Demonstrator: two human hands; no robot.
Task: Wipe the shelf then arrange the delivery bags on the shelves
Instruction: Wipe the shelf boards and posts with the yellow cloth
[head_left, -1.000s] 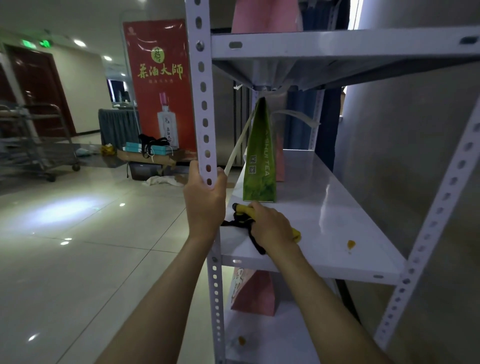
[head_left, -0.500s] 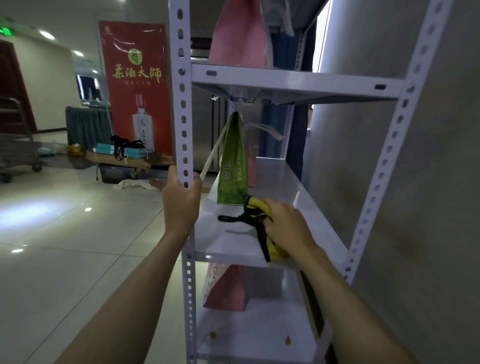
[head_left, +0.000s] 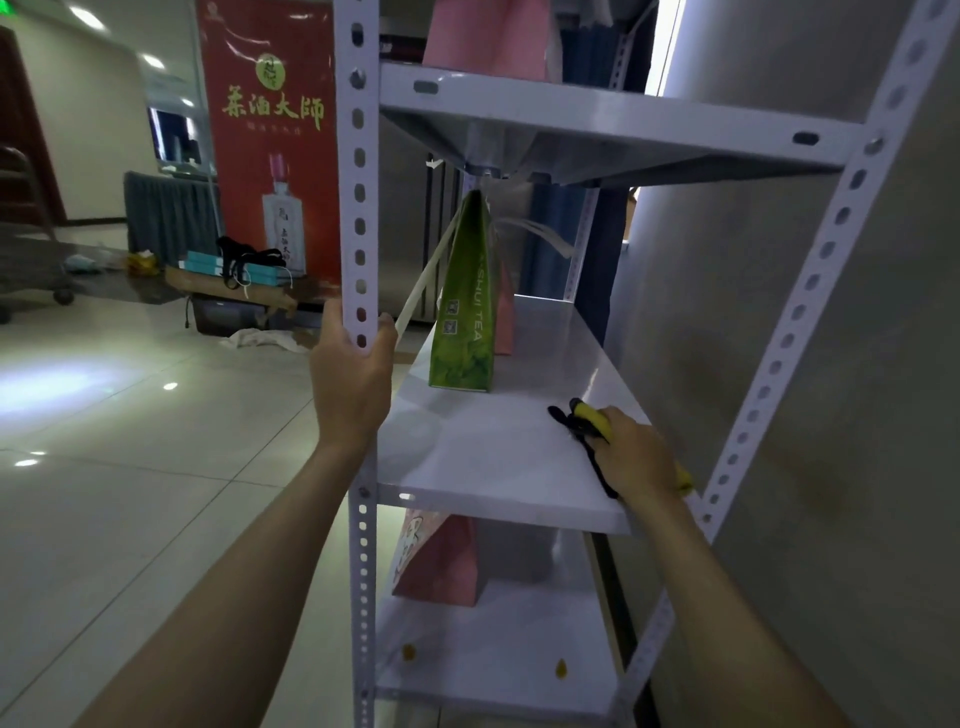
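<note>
Since 0.5 s earlier, the right hand had slid the yellow cloth from the middle of the white shelf to its right front corner, beside the right post. It lay curled over the cloth, pressing it to the board, with a black strap trailing under the fingers. The left hand remained wrapped around the perforated left post, clenched on it. A green tea bag stood upright further back on the same shelf, with a pink bag just behind it. Another pink bag stood on the lower shelf, which bore 2 yellow spots. Beyond lay a glossy tiled floor and a red banner.
</note>
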